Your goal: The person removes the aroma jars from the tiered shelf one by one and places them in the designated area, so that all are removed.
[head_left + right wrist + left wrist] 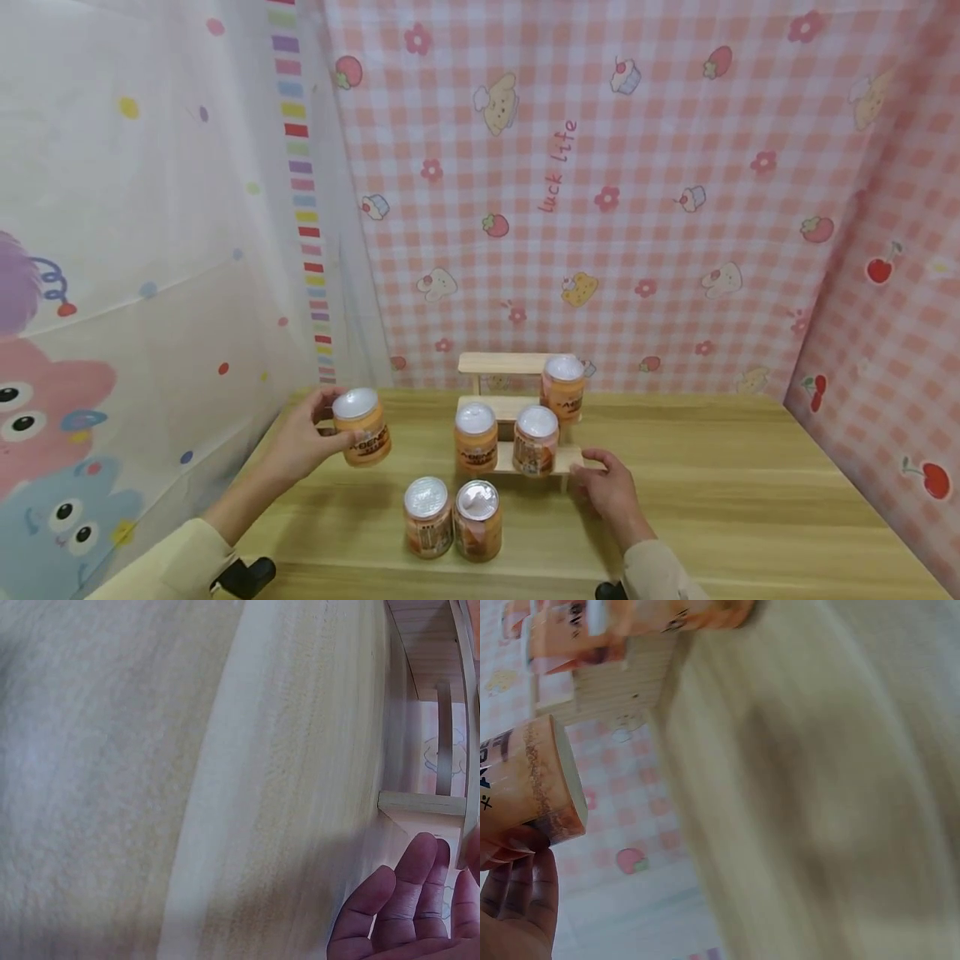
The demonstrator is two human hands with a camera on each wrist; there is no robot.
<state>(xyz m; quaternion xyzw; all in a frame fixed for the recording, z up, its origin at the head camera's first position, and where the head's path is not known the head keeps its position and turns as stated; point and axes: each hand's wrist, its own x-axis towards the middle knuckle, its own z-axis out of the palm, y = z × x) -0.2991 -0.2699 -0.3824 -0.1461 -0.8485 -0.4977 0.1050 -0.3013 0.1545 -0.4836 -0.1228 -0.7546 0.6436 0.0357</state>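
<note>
In the head view, my left hand (315,437) grips an orange can (367,442) with a silvery lid, raised over the table left of a small stepped wooden rack (517,363). The left wrist view shows fingertips under the held can (532,780). At the rack's right end, my right hand (611,492) holds the end of the lowest step, its other fingers below the board in the right wrist view. Two cans stand on that lowest step, a left one (476,437) and a right one (536,442). Another can (562,388) is on the middle step's right side.
Two more cans, a left one (428,518) and a right one (478,522), stand side by side on the wood-grain table (720,500) before the rack. A pink checked cloth (637,250) hangs behind, with patterned cloths at both sides.
</note>
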